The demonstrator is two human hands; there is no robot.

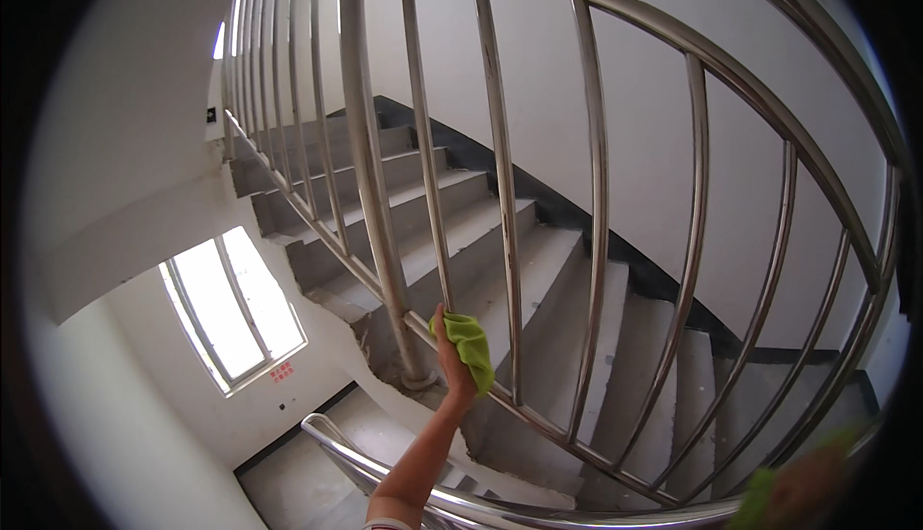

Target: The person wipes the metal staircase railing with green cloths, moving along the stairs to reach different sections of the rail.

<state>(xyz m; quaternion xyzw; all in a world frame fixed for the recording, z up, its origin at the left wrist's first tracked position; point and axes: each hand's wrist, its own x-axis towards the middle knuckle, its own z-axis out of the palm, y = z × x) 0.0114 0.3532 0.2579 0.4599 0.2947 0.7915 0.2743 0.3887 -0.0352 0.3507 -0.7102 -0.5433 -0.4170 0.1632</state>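
Note:
My left hand (454,373) reaches up from the bottom of the view and grips a lime-green cloth (472,346). It presses the cloth around the foot of a thin steel baluster (431,205), where that meets the sloping bottom rail (537,420). A thick steel post (368,148) stands just left of this hand. In the lower right corner my right hand (804,490) is blurred, with a second green cloth (753,500) in it. It is by the curved near handrail (642,515); whether the cloth touches the metal is unclear.
Behind the balusters, grey concrete steps (469,249) climb to the upper left along a white wall (649,133) with a dark skirting band (555,191). A lower flight's handrail (346,451) runs beneath my left arm. A bright window (234,306) is at the left.

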